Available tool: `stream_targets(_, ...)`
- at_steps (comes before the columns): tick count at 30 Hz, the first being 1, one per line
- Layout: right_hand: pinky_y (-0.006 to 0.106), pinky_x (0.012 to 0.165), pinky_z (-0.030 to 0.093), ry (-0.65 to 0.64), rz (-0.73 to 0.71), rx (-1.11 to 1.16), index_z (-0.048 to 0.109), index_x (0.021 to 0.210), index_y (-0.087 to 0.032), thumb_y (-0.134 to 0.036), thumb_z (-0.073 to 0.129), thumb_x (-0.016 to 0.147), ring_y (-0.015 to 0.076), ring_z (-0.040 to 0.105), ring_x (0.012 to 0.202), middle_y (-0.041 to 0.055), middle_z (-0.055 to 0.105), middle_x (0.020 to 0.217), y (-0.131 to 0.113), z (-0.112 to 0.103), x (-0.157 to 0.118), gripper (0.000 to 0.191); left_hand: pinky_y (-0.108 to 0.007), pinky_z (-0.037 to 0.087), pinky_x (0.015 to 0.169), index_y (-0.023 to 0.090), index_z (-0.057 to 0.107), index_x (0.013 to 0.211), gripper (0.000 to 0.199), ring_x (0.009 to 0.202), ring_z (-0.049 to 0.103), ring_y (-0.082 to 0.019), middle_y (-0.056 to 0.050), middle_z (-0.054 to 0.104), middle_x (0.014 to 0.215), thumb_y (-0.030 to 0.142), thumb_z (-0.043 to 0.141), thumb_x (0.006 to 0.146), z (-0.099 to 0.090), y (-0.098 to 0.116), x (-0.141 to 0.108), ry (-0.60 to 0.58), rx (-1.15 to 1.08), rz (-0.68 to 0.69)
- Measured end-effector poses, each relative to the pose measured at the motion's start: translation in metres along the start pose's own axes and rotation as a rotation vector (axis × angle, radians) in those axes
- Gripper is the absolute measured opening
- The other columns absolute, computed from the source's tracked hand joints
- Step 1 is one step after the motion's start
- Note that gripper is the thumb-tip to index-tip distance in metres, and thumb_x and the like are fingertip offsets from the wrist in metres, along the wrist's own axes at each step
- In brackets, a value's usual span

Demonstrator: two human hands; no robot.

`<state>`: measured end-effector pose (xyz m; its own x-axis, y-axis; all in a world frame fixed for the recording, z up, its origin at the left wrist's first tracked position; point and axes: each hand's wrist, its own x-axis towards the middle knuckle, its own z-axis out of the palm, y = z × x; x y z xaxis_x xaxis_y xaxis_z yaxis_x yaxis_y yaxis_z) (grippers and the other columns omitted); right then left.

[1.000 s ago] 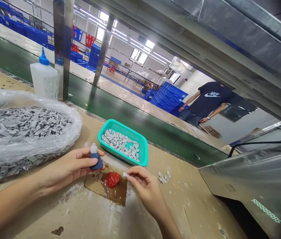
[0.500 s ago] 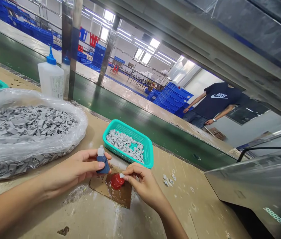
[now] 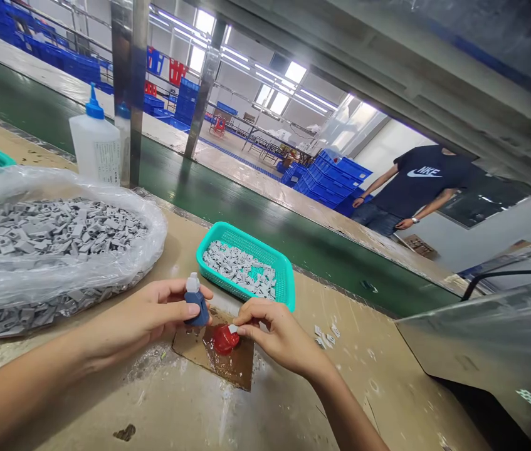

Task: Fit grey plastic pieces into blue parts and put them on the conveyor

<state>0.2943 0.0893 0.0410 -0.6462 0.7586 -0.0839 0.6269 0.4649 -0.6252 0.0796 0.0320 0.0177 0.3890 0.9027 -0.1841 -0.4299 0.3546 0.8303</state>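
Note:
My left hand point(image 3: 164, 310) is closed around a small dark blue plastic piece point(image 3: 196, 308) with a light grey part point(image 3: 193, 282) on its top end. In a pinch between thumb and forefinger, my right hand point(image 3: 269, 332) holds a small white-grey plastic part point(image 3: 232, 329). That part is at a glossy red blob point(image 3: 224, 340), just over its upper right side; whether it touches I cannot tell. Beneath the blob lies a wet brown cardboard square point(image 3: 239, 371). Behind my hands stands a green perforated basket point(image 3: 285, 275) with many small white-grey parts point(image 3: 237, 263).
A clear plastic bag point(image 3: 152, 250) full of grey pieces fills the left. Behind it stands a white bottle point(image 3: 96, 147) with a blue nozzle. Several loose parts point(image 3: 326, 337) lie at right. Beyond the green belt point(image 3: 166, 169), a person point(image 3: 415, 188) stands near blue crates point(image 3: 328, 181).
The view has shifted slightly. My right hand still pinches the small part at the red blob, and my left hand keeps hold of the blue piece. Little else differs.

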Motion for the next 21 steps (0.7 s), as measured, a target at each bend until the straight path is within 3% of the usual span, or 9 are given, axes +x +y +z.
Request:
stream_targets(8, 0.025, 0.065, 0.042, -0.01, -0.086, -0.053, 0.062, 0.071, -0.016, -0.005, 0.053, 0.076, 0.0139, 0.054, 0.073, 0.0033, 0.06, 0.077, 0.0008, 0.0004, -0.0015, 0.015, -0.024, 0.039, 0.084, 0.019, 0.058, 0.105, 0.031, 0.087, 0.056, -0.013, -0.003, 0.063, 0.093, 0.024, 0.06, 0.074, 0.0006, 0.0009, -0.0001, 0.033, 0.003, -0.016)
stream_targets(16, 0.025, 0.067, 0.042, 0.034, -0.168, -0.089, 0.061, 0.073, -0.016, -0.004, 0.048, 0.077, 0.0143, 0.054, 0.076, 0.0044, 0.058, 0.079, 0.0012, 0.005, -0.0048, 0.018, -0.024, 0.04, 0.087, 0.015, 0.06, 0.098, 0.027, 0.092, 0.057, -0.014, -0.006, 0.063, 0.098, 0.017, 0.063, 0.071, -0.0004, -0.003, 0.0037, 0.017, -0.044, -0.015)
stream_targets(21, 0.027, 0.065, 0.042, 0.133, -0.113, 0.056, 0.064, 0.076, -0.019, -0.011, 0.051, 0.077, 0.015, 0.054, 0.073, 0.0038, 0.06, 0.078, 0.0011, -0.0003, -0.0099, 0.015, -0.023, 0.041, 0.083, 0.014, 0.059, 0.095, 0.025, 0.087, 0.058, -0.012, -0.006, 0.064, 0.096, 0.017, 0.063, 0.071, 0.0032, -0.0044, 0.0058, 0.003, -0.012, 0.001)
